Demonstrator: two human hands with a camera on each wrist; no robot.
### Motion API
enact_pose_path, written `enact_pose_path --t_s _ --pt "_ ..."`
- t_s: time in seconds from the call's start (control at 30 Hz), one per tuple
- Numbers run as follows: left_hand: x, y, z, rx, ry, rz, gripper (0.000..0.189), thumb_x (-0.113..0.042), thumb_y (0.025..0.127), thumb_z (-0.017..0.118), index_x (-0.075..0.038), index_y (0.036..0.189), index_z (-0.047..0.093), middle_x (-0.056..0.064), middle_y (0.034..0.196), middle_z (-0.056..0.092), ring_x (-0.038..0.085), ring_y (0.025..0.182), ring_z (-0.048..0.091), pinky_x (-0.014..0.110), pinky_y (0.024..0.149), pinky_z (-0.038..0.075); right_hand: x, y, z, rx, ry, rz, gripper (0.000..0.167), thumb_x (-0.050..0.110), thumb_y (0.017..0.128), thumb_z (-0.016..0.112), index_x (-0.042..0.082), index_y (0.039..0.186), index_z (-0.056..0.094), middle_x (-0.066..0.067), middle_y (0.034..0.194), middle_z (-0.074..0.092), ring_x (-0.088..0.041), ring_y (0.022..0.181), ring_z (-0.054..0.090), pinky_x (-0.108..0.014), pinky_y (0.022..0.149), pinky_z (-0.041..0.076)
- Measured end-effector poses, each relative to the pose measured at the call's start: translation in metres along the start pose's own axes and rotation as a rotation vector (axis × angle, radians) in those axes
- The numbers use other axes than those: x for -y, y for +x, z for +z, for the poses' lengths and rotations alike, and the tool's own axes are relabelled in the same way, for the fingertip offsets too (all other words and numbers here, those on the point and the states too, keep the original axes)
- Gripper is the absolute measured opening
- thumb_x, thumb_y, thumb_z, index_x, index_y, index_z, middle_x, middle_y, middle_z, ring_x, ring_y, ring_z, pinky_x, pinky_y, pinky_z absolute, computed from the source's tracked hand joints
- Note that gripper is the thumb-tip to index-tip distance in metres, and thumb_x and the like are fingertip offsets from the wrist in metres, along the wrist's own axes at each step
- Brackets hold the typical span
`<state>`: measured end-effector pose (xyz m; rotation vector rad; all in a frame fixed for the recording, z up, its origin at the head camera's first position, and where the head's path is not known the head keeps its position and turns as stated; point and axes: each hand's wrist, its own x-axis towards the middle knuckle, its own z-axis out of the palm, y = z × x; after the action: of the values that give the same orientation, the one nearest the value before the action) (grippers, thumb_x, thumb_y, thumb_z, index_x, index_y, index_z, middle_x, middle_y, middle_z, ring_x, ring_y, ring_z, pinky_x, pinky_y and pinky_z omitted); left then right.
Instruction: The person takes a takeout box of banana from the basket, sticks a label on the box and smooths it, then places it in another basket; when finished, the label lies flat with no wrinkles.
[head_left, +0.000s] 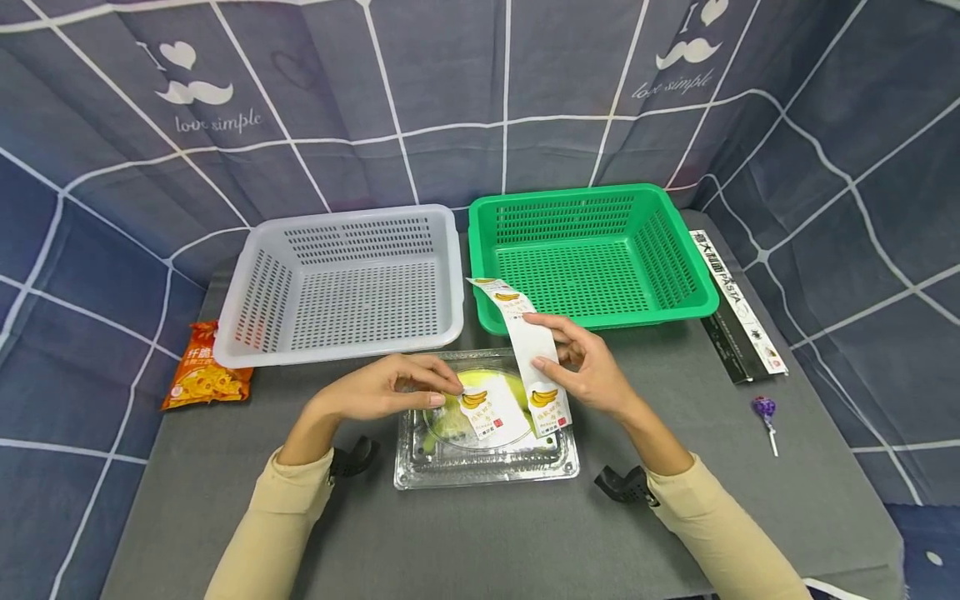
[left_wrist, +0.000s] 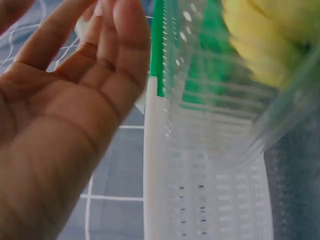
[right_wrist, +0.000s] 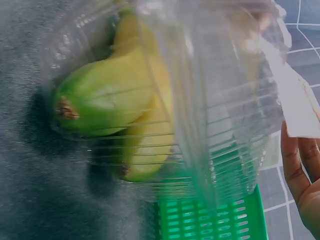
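A clear plastic clamshell box (head_left: 486, 478) with yellow-green bananas (right_wrist: 110, 95) inside lies on the grey table in front of me. Above its lid my left hand (head_left: 393, 387) pinches the left edge of a white banana sticker (head_left: 487, 408) between thumb and fingertips. Whether that sticker touches the lid I cannot tell. My right hand (head_left: 588, 365) holds a strip of banana stickers (head_left: 531, 350) over the box's right side, its upper end bending toward the green basket. In the right wrist view, the white strip (right_wrist: 297, 100) shows beside the fingers; the left wrist view shows my left palm (left_wrist: 60, 120).
Behind the box stand a white basket (head_left: 352, 350) and a green basket (head_left: 600, 321). An orange snack bag (head_left: 206, 371) lies at the left. To the right are a black-and-white pasta box (head_left: 738, 308) and a purple lollipop (head_left: 765, 410). Checked cloth walls enclose the table.
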<state>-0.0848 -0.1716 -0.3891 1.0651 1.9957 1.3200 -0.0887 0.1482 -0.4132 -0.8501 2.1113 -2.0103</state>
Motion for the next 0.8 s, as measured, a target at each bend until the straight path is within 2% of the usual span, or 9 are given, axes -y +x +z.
enact_pose_path --t_s 0.13,0.23,0.37,0.53,0.67,0.8 --pt "-0.003 0.011 0.002 0.026 0.165 -0.064 0.027 -0.018 0.098 0.061 -0.007 0.12 0.069 0.005 0.12 0.063 0.012 0.101 0.059 0.027 0.084 0.051 0.004 0.004 -0.004 -0.025 0.004 -0.033 0.054 -0.013 0.087 0.061 -0.007 0.139 0.046 -0.005 0.12 0.067 -0.014 0.067 0.066 -0.027 0.062 0.056" --pt "-0.006 0.017 0.007 0.037 0.273 -0.063 0.027 -0.02 0.097 0.063 -0.006 0.117 0.071 0.005 0.117 0.063 0.011 0.095 0.059 0.028 0.08 0.052 0.008 0.008 -0.009 -0.045 -0.013 -0.048 0.055 -0.014 0.087 0.061 -0.006 0.139 0.047 0.004 0.128 0.064 -0.012 0.06 0.059 -0.021 0.059 0.05" --pt "-0.008 0.021 0.013 0.035 0.37 -0.062 0.026 -0.022 0.096 0.064 -0.006 0.115 0.072 0.003 0.117 0.061 0.014 0.098 0.057 0.034 0.08 0.052 0.013 0.016 -0.012 -0.048 -0.048 -0.02 0.055 -0.012 0.087 0.062 -0.002 0.14 0.048 -0.004 0.139 0.056 -0.011 0.056 0.054 -0.019 0.056 0.046" --pt "-0.008 0.021 0.018 0.022 0.404 -0.094 0.032 -0.023 0.095 0.064 -0.007 0.122 0.069 0.005 0.124 0.056 0.021 0.109 0.053 0.041 0.086 0.049 0.015 0.025 -0.014 -0.038 -0.036 0.02 0.057 -0.011 0.088 0.063 0.0 0.141 0.047 -0.016 0.144 0.05 -0.014 0.069 0.069 -0.023 0.063 0.053" --pt "-0.007 0.019 0.021 -0.001 0.448 -0.102 0.036 -0.025 0.094 0.065 -0.009 0.127 0.067 0.006 0.13 0.052 0.024 0.121 0.048 0.044 0.098 0.042 0.015 0.03 -0.015 -0.045 -0.042 0.013 0.056 -0.01 0.088 0.062 0.001 0.142 0.047 -0.016 0.147 0.047 -0.015 0.074 0.071 -0.024 0.065 0.054" --pt "-0.005 0.016 0.027 -0.026 0.485 -0.078 0.037 -0.025 0.093 0.067 -0.01 0.126 0.067 0.003 0.13 0.054 0.023 0.121 0.047 0.045 0.101 0.041 0.015 0.036 -0.016 -0.053 -0.055 -0.007 0.056 -0.01 0.089 0.062 0.001 0.141 0.047 -0.015 0.148 0.046 -0.015 0.075 0.071 -0.024 0.066 0.055"
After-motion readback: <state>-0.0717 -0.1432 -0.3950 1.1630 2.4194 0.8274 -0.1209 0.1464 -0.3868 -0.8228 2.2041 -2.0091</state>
